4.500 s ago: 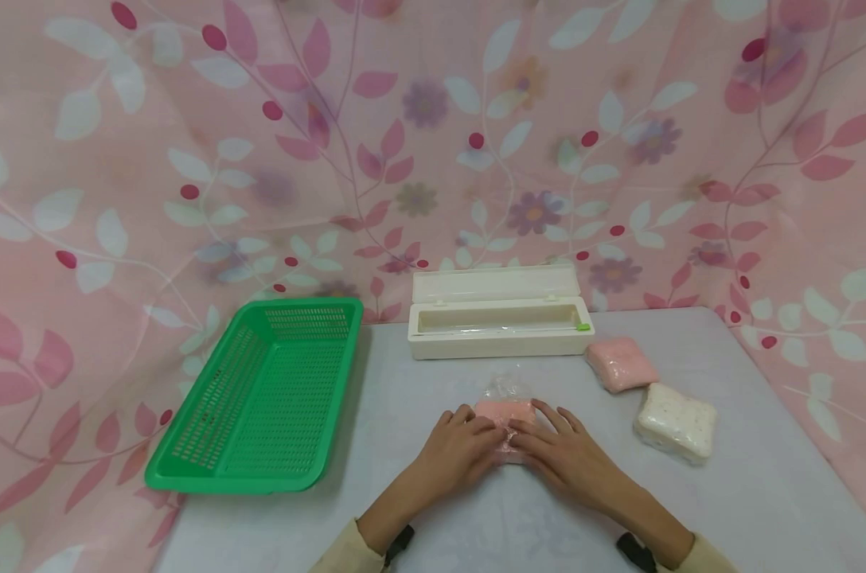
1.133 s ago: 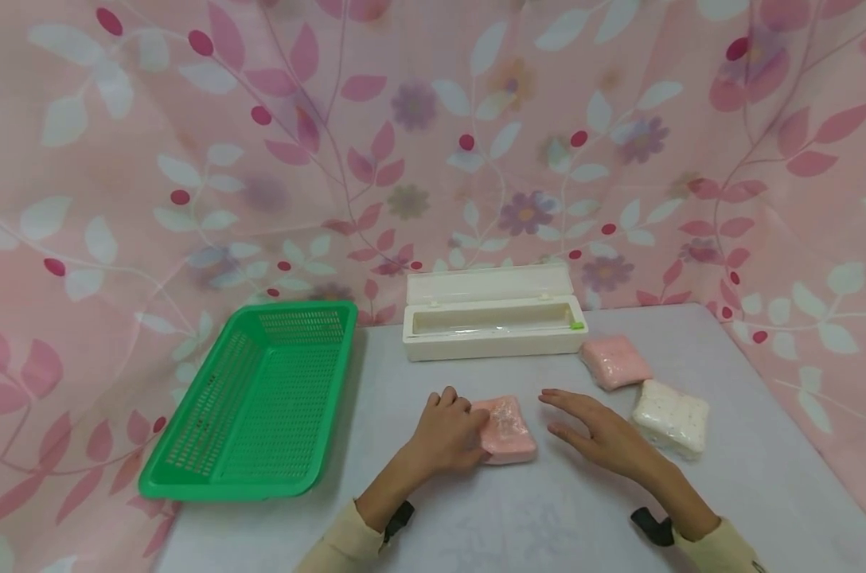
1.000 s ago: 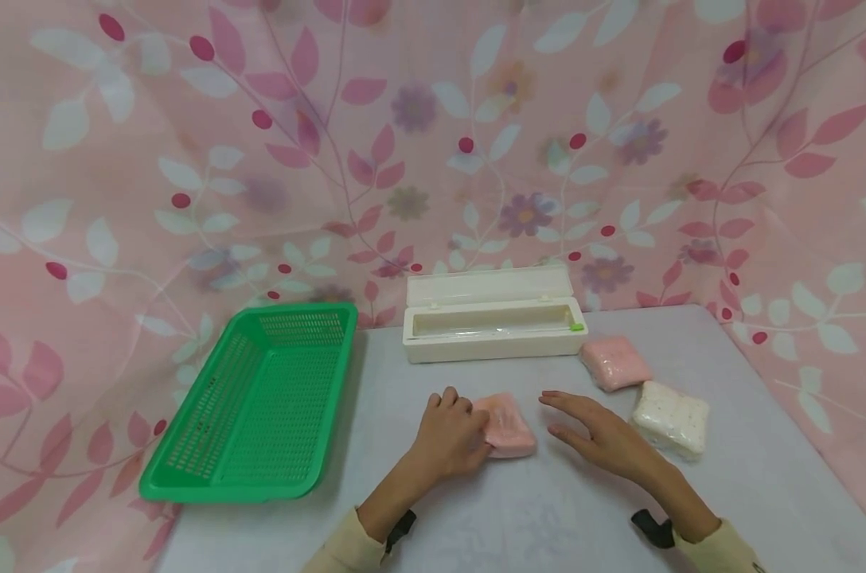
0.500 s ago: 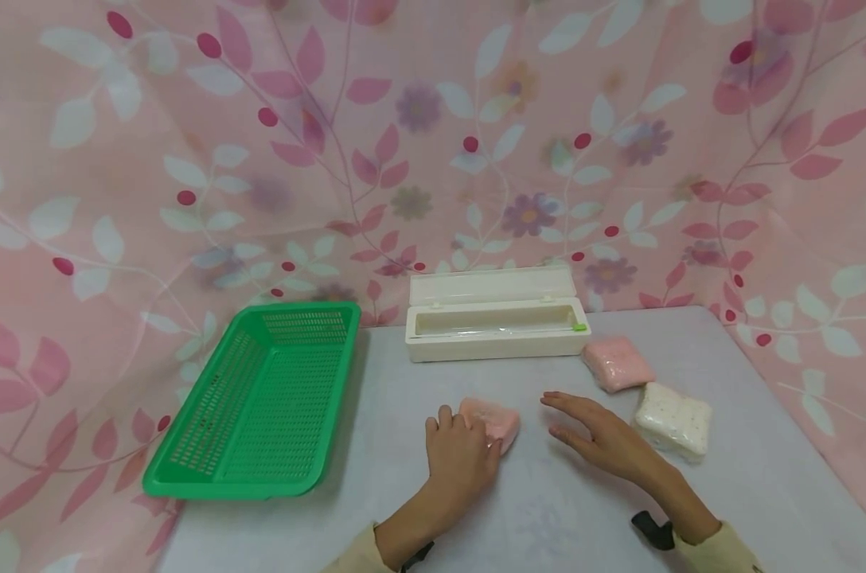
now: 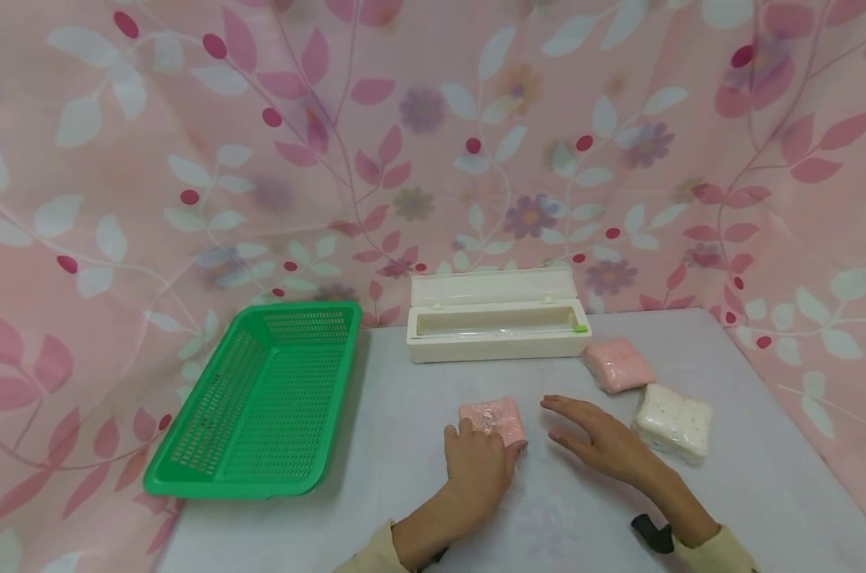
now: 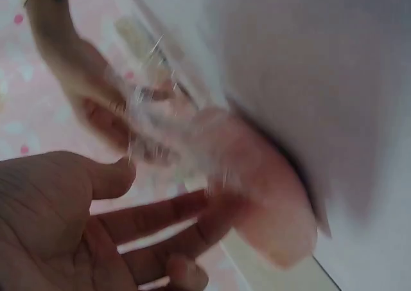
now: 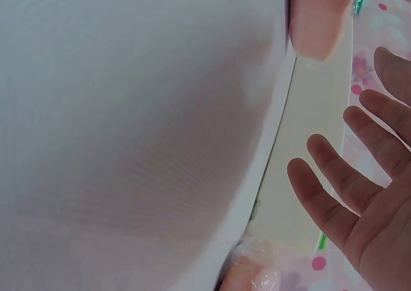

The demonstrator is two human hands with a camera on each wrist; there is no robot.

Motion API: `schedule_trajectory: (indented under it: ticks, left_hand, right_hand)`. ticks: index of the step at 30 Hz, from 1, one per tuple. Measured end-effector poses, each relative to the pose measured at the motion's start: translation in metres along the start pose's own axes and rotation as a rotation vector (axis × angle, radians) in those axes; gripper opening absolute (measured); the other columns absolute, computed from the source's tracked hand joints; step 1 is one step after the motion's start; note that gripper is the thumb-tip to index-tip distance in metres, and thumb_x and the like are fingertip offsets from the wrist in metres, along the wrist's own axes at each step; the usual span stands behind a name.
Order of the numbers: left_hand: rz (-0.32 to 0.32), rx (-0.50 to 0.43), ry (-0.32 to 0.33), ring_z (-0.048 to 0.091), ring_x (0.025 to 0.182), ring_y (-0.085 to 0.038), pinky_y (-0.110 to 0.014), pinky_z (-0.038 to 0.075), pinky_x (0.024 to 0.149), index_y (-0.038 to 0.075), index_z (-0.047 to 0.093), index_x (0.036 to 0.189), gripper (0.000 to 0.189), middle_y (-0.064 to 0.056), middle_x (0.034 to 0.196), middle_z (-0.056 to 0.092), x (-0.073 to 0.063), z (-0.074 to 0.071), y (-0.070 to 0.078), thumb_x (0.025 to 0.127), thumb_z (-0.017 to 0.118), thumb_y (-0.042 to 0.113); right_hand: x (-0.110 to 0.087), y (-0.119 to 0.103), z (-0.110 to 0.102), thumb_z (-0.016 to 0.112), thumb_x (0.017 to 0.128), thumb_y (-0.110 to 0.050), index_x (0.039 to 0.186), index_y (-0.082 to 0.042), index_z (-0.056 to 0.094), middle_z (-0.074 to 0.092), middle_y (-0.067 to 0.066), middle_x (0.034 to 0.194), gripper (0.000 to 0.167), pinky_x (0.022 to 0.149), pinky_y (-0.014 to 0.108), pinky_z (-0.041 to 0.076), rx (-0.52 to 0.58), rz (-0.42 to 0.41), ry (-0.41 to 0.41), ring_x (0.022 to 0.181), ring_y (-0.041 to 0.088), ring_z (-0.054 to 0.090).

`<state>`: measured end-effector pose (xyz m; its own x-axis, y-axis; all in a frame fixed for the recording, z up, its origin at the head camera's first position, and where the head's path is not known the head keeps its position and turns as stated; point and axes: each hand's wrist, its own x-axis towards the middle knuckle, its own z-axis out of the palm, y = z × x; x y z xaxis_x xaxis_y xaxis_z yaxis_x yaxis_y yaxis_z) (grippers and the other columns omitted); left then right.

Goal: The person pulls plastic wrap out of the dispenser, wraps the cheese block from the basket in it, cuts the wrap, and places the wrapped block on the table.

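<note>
A pink block (image 5: 500,418) in clear plastic film lies on the table before me; its kind does not show. My left hand (image 5: 479,465) is over its near left side. In the left wrist view the fingers (image 6: 160,217) reach the block (image 6: 276,201), the thumb stands apart, and loose film (image 6: 167,121) sticks out past the block's end. My right hand (image 5: 605,446) hovers to the right of the block, fingers spread and holding nothing. In the right wrist view its palm and fingers (image 7: 331,198) show bare.
A white cling film dispenser (image 5: 497,348) with its lid up and a green slider stands at the back. To the right lie a film-wrapped pink block (image 5: 619,364) and a film-wrapped white one (image 5: 672,422). A green basket (image 5: 321,446) stands on the left.
Both hands were on the pink block, then the right drew back to the right. My left hand turned the block and moved right and nearer along its front side.
</note>
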<state>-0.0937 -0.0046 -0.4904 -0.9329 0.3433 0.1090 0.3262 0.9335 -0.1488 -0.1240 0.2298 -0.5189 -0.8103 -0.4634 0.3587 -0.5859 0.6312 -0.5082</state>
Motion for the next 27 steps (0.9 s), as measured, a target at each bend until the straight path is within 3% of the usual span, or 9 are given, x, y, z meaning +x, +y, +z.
schedule_trajectory:
  ticks: [5,9,13,16,19,23,27]
  left_hand:
    - [0.084,-0.22,0.051,0.045,0.057,-0.016,-0.032,0.034,0.054,0.018,0.065,0.069,0.031,0.003,0.058,0.054,-0.003,-0.011,-0.032,0.092,0.066,0.039]
    - [0.183,-0.194,0.122,0.044,0.062,-0.015,-0.027,0.03,0.053,0.019,0.068,0.081,0.008,0.003,0.07,0.057,-0.008,-0.013,-0.056,0.083,0.075,0.015]
    - [0.367,-0.15,0.206,0.048,0.078,-0.016,-0.024,0.031,0.058,0.024,0.067,0.098,0.028,0.003,0.098,0.061,-0.01,-0.005,-0.071,0.08,0.075,0.003]
    - [0.505,-0.141,0.232,0.047,0.084,-0.016,-0.023,0.031,0.061,0.027,0.063,0.1,0.032,0.005,0.107,0.058,-0.011,0.004,-0.075,0.08,0.077,0.007]
    - [0.578,-0.094,0.225,0.045,0.086,-0.016,-0.023,0.03,0.061,0.029,0.061,0.103,0.033,0.005,0.106,0.055,-0.013,0.013,-0.073,0.079,0.08,0.015]
    - [0.624,-0.036,0.201,0.045,0.089,-0.016,-0.024,0.03,0.062,0.03,0.059,0.103,0.037,0.006,0.106,0.051,-0.016,0.02,-0.067,0.075,0.083,0.029]
    - [0.649,-0.003,0.248,0.045,0.086,-0.015,-0.024,0.026,0.062,0.029,0.06,0.096,0.026,0.007,0.102,0.051,-0.018,0.025,-0.061,0.078,0.078,0.03]
  right_hand:
    - [0.0,0.001,0.001,0.072,0.091,-0.025,0.137,-0.017,0.058,0.056,0.0,0.139,0.049,0.096,0.048,0.045,0.008,0.013,-0.015,0.127,0.024,0.053]
    - [0.0,0.001,0.001,0.072,0.091,-0.025,0.138,-0.02,0.057,0.056,0.0,0.139,0.049,0.097,0.048,0.045,0.007,0.008,-0.022,0.127,0.023,0.052]
    - [-0.001,0.001,0.002,0.073,0.09,-0.024,0.136,-0.021,0.058,0.056,-0.003,0.139,0.048,0.099,0.039,0.043,0.01,-0.013,-0.006,0.127,0.02,0.052]
    - [0.0,0.003,0.003,0.075,0.088,-0.024,0.134,-0.02,0.06,0.056,-0.003,0.139,0.049,0.104,0.026,0.036,0.034,-0.058,0.0,0.128,0.02,0.051]
    - [0.001,0.003,0.005,0.082,0.081,-0.024,0.132,-0.018,0.063,0.059,0.0,0.135,0.055,0.106,0.017,0.028,0.016,-0.172,0.011,0.125,0.022,0.052]
    - [0.005,-0.001,0.011,0.088,0.069,-0.026,0.126,-0.016,0.065,0.061,0.002,0.128,0.062,0.103,0.027,0.034,-0.111,-0.333,0.014,0.121,0.023,0.052]
    - [0.006,-0.008,0.016,0.09,0.062,-0.033,0.115,-0.019,0.066,0.061,-0.003,0.12,0.06,0.091,0.038,0.044,-0.207,-0.396,-0.016,0.114,0.021,0.053]
